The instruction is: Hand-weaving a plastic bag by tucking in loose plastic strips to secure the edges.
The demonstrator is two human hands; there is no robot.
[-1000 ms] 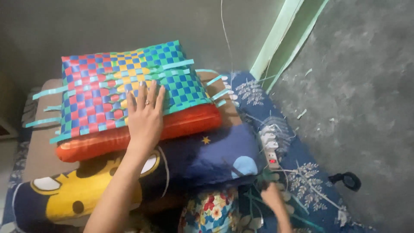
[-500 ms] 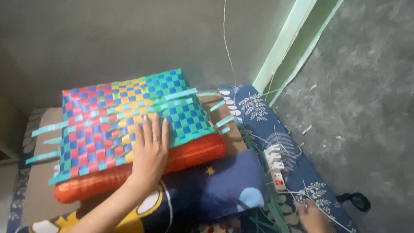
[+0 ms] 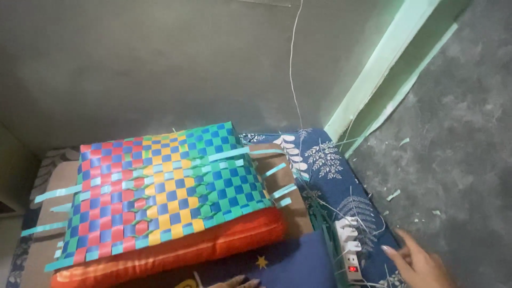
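Resting flat on an orange cushion (image 3: 176,250), the woven mat (image 3: 160,186) lay untouched; right hand (image 3: 418,261), fingers (image 3: 392,250) spread and empty, hovered near the power strip (image 3: 349,248); left hand (image 3: 234,281) barely showed, grip unclear.

There is one view only, from a camera worn on the person's head, so no second view shares the scene. It looks steeply down and forward toward the plain grey wall (image 3: 160,69) on the far side, close enough that the square mat woven of blue, red, yellow and green plastic strips (image 3: 160,184) fills the left middle of the frame. The pale green door frame (image 3: 384,74) slants up at the far right, beside the grey concrete floor (image 3: 464,133). Only fingertips of the left hand (image 3: 234,281) and part of the right hand (image 3: 418,264) reach into the near edge.
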